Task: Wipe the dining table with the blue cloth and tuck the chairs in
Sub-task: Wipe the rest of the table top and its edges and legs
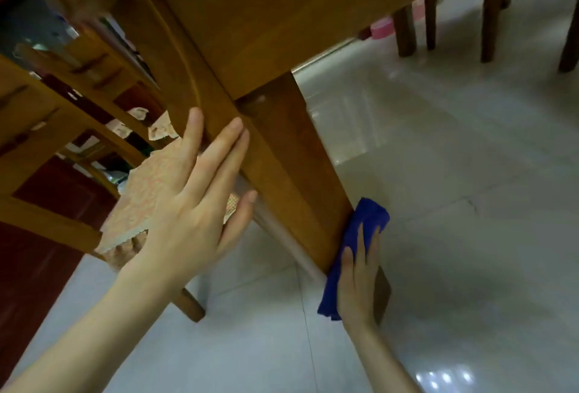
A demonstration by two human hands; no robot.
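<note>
The wooden dining table [266,32] fills the upper middle, and its thick leg [291,167] runs down toward the floor. My right hand [358,280] presses the blue cloth [365,223] flat against the lower part of that leg. My left hand [194,201] rests with fingers spread on the curved top rail of a wooden chair [185,85] that stands right against the table edge. The chair seat carries a patterned cushion [150,192], partly hidden under my left hand.
More wooden chairs [47,104] stand at the left beside a dark red cabinet [40,251]. Dark legs of other furniture [488,16] rise at the upper right, with a pink object [383,29] behind them. Glossy pale floor tiles [438,173] spread to the right and below.
</note>
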